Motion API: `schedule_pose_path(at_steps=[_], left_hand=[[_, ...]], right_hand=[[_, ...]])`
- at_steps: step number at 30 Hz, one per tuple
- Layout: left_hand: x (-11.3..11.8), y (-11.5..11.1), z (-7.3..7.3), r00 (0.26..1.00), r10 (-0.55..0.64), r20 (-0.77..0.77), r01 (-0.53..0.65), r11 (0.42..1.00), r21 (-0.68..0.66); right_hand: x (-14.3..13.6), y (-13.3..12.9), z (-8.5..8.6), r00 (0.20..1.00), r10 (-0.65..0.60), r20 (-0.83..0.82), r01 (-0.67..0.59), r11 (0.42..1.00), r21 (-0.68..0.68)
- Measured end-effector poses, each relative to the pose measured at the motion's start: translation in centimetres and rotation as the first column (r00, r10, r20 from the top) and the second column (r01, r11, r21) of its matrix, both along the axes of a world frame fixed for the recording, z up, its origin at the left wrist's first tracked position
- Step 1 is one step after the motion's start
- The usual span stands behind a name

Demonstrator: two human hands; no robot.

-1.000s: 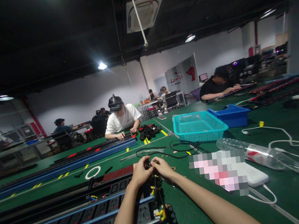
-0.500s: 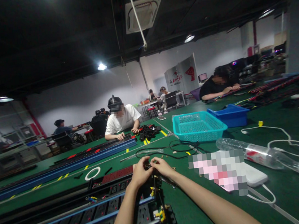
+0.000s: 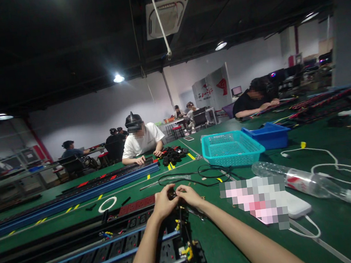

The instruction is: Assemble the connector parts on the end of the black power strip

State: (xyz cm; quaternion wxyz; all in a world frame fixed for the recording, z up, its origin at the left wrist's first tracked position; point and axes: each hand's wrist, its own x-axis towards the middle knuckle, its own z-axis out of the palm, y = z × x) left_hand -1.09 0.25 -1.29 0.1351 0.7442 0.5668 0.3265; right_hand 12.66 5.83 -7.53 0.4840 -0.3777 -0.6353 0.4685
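My left hand (image 3: 164, 203) and my right hand (image 3: 188, 195) meet fingertip to fingertip at the far right end of the power strips (image 3: 113, 250). Both are closed, with fingers and thumbs pinched around a small dark piece that is mostly hidden. The strips lie side by side, with black sockets, red dots and blue edge rails. Below my hands, yellow-covered wire ends (image 3: 187, 253) stick out at the end of the nearest strip. A reddish-brown socket strip (image 3: 136, 205) lies just left of my left hand.
A turquoise basket (image 3: 235, 160) and a blue bin (image 3: 272, 138) stand beyond my right hand. A plastic bottle (image 3: 306, 181), a white power bank (image 3: 297, 203) and cables lie at right. A black cord (image 3: 207, 183) runs behind my hands. Across the table, a co-worker (image 3: 144, 137) handles parts.
The whole view has shifted very slightly left. Both hands stay pinched together in the same place at the strip end; nothing has visibly been taken up or let go.
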Motion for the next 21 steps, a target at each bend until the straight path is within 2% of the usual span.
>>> schedule_pose_path(at_steps=[4,8,10,15,18,21], left_hand=[[-0.04,0.06,-0.10,1.000,0.001,-0.004,-0.001,1.000,0.008],[-0.13,0.17,-0.27,1.000,-0.002,-0.005,0.002,1.000,0.011],[-0.20,0.26,-0.39,1.000,-0.013,0.001,0.013,1.000,0.018],[-0.36,0.45,-0.63,1.000,-0.030,0.011,0.029,0.999,0.024],[-0.34,0.48,-0.65,0.999,-0.032,0.014,0.032,0.999,0.016],[-0.22,0.36,-0.50,1.000,-0.014,0.011,0.014,1.000,0.001]], right_hand=[[-0.12,-0.05,0.05,0.998,-0.043,0.051,0.043,0.999,0.005],[0.05,-0.31,0.25,0.998,-0.045,-0.034,0.042,0.997,-0.070],[0.19,-0.39,0.23,0.998,-0.025,-0.051,0.022,0.998,-0.061],[0.04,-0.03,-0.06,0.999,-0.041,0.033,0.042,0.999,-0.017],[-0.07,0.24,-0.14,0.997,-0.078,0.005,0.078,0.997,0.010],[0.04,0.16,-0.17,0.998,-0.050,-0.029,0.050,0.999,-0.012]])
